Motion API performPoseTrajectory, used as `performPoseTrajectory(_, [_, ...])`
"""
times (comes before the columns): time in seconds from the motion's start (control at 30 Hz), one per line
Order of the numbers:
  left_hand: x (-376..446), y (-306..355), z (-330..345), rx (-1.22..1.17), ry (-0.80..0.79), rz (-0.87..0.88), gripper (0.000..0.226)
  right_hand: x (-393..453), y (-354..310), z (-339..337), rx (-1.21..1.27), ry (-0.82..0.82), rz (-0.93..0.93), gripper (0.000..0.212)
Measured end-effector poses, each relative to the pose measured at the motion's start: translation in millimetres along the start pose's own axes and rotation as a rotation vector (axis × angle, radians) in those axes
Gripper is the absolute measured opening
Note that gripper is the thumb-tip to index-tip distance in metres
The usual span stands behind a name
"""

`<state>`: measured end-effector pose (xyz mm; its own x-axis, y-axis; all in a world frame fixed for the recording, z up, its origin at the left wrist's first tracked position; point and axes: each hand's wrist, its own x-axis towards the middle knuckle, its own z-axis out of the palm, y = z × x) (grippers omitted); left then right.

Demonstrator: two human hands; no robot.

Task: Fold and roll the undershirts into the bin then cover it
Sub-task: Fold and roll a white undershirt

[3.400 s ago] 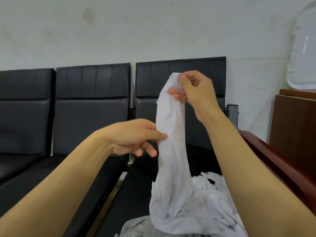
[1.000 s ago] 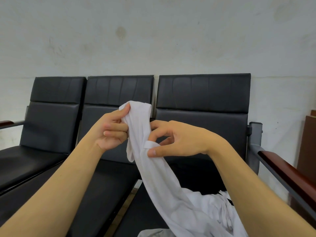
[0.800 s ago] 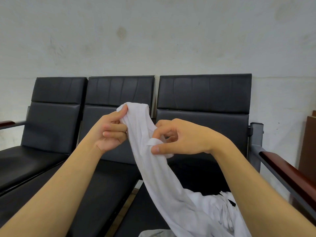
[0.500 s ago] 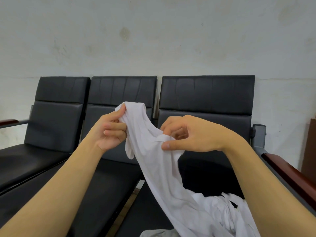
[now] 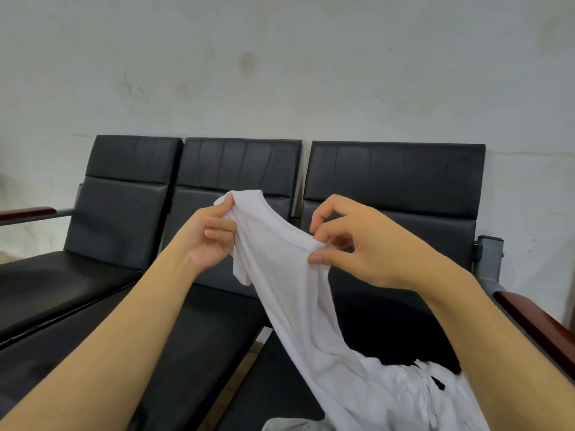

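A white undershirt [image 5: 289, 293] is held up in the air in front of a row of three black padded seats [image 5: 239, 169] that stands against a pale, stained wall [image 5: 280, 73]. The left hand [image 5: 208, 241] has its grip clamped on one upper corner of the garment, thumb on top and fingers curled beneath, so that a strap end pokes up above the thumb. The right hand [image 5: 351, 244] has its grip clamped on the hemmed edge lower and to the right, thumb and a bent finger pinching the cloth while the other fingers are curled above it and apart from the fabric. Between the two hands the hem sags in a shallow curve.

From the hands the undershirt hangs down and to the right, its lower part running into a heap of more white cloth [image 5: 404, 396] that lies on the right-hand seat, toward its front edge. A bit of grey fabric [image 5: 289, 426] shows at the bottom edge of the view, just beside the heap. A reddish-brown wooden armrest [image 5: 535, 325] on a grey metal post [image 5: 490, 259] closes the right end of the row; a second armrest [image 5: 28, 211] shows at the far left end.
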<state>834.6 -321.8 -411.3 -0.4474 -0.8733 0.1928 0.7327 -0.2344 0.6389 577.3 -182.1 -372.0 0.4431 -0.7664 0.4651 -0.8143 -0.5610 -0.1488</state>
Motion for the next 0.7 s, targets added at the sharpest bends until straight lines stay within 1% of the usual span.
performPoseTrajectory(0.1, [-3, -1, -3, 0.001, 0.025, -0.006, 0.014, -1, -1, 5, -0.024, -0.024, 0.013, 0.008])
performPoseTrajectory(0.17, [-3, -1, -5, 0.004, 0.028, -0.013, 0.016, -2, -1, 7, -0.030, -0.039, 0.020, 0.005])
performPoseTrajectory(0.27, [-4, -2, -5, 0.012, 0.035, -0.011, 0.022, -3, -3, 10, -0.038, -0.018, -0.025, 0.007])
performPoseTrajectory(0.33, [-4, -2, -4, 0.027, 0.035, -0.012, 0.020, -3, -6, 11, -0.044, 0.006, -0.073, 0.007])
performPoseTrajectory(0.5, [-4, -2, -3, 0.020, 0.058, -0.015, 0.013, -6, -19, 11, -0.065, 0.005, -0.177, 0.012])
performPoseTrajectory(0.6, [-6, -1, 1, 0.024, 0.064, -0.016, 0.012, -6, -24, 10, -0.066, -0.018, -0.191, 0.011])
performPoseTrajectory(0.7, [-8, 1, 5, 0.025, 0.056, -0.007, 0.016, -6, -22, 6, -0.097, -0.043, -0.166, 0.012])
